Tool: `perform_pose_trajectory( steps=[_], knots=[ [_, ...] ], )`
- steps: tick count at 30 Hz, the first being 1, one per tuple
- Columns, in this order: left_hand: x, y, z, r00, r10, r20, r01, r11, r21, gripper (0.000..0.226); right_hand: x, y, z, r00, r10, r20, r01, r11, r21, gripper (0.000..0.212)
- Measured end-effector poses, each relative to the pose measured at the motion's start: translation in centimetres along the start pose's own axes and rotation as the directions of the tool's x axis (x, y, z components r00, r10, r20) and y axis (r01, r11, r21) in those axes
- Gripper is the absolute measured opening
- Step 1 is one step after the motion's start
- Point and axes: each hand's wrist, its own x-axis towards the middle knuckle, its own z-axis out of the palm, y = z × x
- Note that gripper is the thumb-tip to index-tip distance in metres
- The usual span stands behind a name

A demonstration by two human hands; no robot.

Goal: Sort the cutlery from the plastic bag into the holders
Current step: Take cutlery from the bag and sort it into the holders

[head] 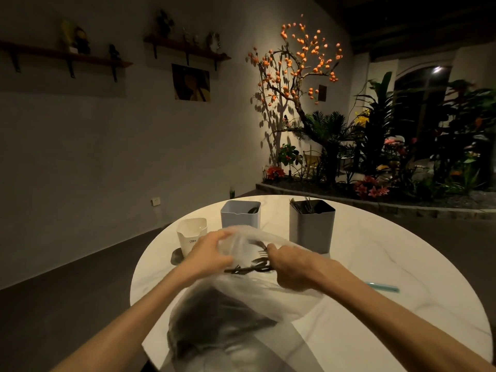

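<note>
A clear plastic bag [239, 299] full of dark cutlery lies on the round white table [375, 264] in front of me. My left hand [208, 255] grips the bag's open edge and holds it up. My right hand [291, 267] reaches into the opening and pinches a dark fork [261, 252] among other dark pieces [249, 269]. Three holders stand behind the bag: a small white one [191, 236] at the left, a pale blue one [240, 214] in the middle, and a grey one [312, 224] at the right with several dark utensils standing in it.
A teal straw-like stick [383, 287] lies on the table to the right. Beyond the table's far edge is a planted bed with a lit orange-fruited tree [295, 71]. Shelves [69, 56] hang on the wall at the left.
</note>
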Motion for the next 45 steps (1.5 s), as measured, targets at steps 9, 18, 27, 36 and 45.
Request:
perform_pose_trajectory(
  steps=[9, 18, 27, 36, 45],
  knots=[
    [2.3, 4.7, -0.8, 0.997, 0.053, 0.055, 0.004, 0.687, -0.727, 0.021, -3.2, 4.9, -4.6, 0.977, -0.211, -0.011, 0.14, 0.609, 0.781, 0.011],
    [3.5, 5.8, 4.5, 0.967, -0.014, 0.256, 0.184, 0.734, -0.654, 0.019, -3.2, 9.3, -4.8, 0.953, -0.215, -0.215, 0.183, -0.161, 0.97, 0.036],
    [4.6, 4.5, 10.5, 0.733, 0.105, 0.672, 0.272, 0.86, -0.432, 0.025, 2.0, 12.1, 4.1, 0.997, 0.025, -0.072, 0.075, -0.455, 0.887, 0.024],
    [8.4, 1.7, 17.7, 0.801, -0.218, 0.558, 0.598, 0.232, -0.767, 0.027, 6.9, 11.3, 12.0, 0.988, 0.123, 0.091, -0.051, -0.296, 0.954, 0.018],
    [10.2, 0.2, 19.6, 0.815, -0.228, 0.533, 0.551, 0.018, -0.834, 0.032, 7.7, 13.2, 13.1, 0.961, 0.205, 0.184, -0.087, -0.406, 0.91, 0.043]
  ],
)
